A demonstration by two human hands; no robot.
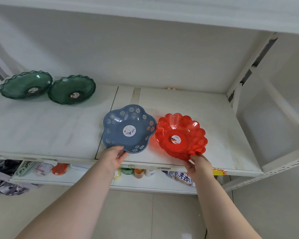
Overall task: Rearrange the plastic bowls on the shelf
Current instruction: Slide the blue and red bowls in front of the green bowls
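A blue flower-shaped bowl [128,128] with white daisy cut-outs rests near the front edge of the white shelf [59,131]. My left hand [113,156] grips its near rim. Right beside it, touching its edge, is a clear red scalloped bowl [180,136], tilted slightly, with my right hand [199,163] pinching its near rim. Two dark green scalloped bowls stand at the back left: one green bowl [25,84] by the wall, the other green bowl [72,89] overlapping its right edge. Each bowl has a round sticker in its centre.
A shelf board [145,12] runs overhead, and a slotted metal upright [248,66] bounds the right end. On the lower shelf [154,184] stand small jars, bottles and a detergent bag [185,177]. Patterned cloth [5,180] hangs at the lower left.
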